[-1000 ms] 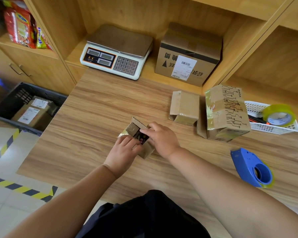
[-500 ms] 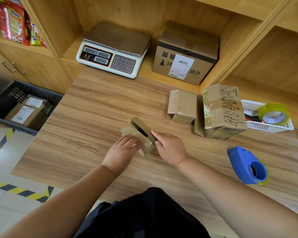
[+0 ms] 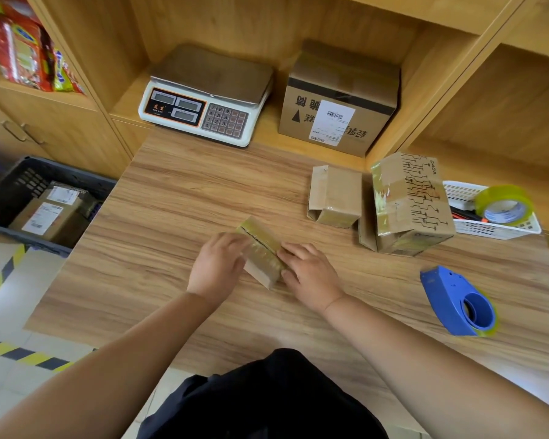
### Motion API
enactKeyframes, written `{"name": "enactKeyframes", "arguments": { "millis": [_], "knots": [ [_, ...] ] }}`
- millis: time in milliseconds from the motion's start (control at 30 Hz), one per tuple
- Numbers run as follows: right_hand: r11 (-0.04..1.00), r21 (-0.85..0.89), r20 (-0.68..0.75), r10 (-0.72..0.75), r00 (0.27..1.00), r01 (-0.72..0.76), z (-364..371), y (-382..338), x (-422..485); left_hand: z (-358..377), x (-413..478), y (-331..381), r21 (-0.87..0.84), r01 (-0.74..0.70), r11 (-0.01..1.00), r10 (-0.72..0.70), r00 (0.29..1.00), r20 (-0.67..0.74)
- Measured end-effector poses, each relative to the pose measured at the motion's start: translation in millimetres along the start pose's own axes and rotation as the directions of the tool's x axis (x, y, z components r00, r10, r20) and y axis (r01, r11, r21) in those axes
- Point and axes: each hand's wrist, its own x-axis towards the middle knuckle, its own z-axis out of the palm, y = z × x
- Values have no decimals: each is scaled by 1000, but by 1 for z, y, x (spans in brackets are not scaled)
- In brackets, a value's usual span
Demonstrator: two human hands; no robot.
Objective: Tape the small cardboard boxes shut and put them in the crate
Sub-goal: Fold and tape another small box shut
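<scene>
A small cardboard box (image 3: 262,252) lies at an angle on the wood-grain bench (image 3: 178,217), near its middle. Its top is glossy with old tape, and a dark seam runs down the length where the two flaps meet; the near end shows plain matte cardboard. The left hand (image 3: 217,264) presses against the box's left side and the right hand (image 3: 309,274) against its right, fingers (image 3: 290,250) of both curled onto the top edges, so the box is clamped between them.

Further back on the bench sits a second small box (image 3: 335,196), squat and brown with a loose flap at its left edge. Just beside it to the right stands a larger carton (image 3: 409,201), tilted, wrapped in shiny tape and printed with black circuit-like lines. A blue plastic tape dispenser (image 3: 457,302), rounded with a hollow hub, rests on the bench to the right of the hands. Behind it, a white perforated basket (image 3: 460,193) holds a roll of clear yellowish tape (image 3: 504,205).

On the floor to the left is a dark slatted plastic crate (image 3: 19,179), with labelled cardboard parcels (image 3: 46,213) already inside. A white digital scale (image 3: 206,96) with a steel platter sits on the shelf beyond the bench.
</scene>
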Motion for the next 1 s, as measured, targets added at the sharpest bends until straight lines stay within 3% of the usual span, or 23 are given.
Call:
{"name": "enactKeyframes", "arguments": {
  "millis": [67,200,633,767,867,900,1000],
  "knots": [
    [999,15,5,29,1000,-29,-1,-2,2,-6,12,-2,-13,185,983,-184,983,14],
    [999,-18,11,43,999,-43,-2,-8,4,-9,30,-1,-44,471,881,-446,858,254],
    [992,-125,79,25,997,-15,2,-9,9,-9,65,-4,31,616,787,-601,754,265],
    [993,-108,60,42,997,-35,3,-11,12,-6,66,-5,1,627,779,-609,756,240],
    [992,-115,40,57,998,-52,4,-14,14,-8,63,-14,-98,645,758,-592,743,312],
    [990,-127,37,71,997,-65,5,-14,14,-9,62,-19,-195,677,710,-595,725,348],
    [990,-77,38,124,992,-121,4,-11,15,-16,52,-32,-525,761,382,-619,632,466]
  ]
}}
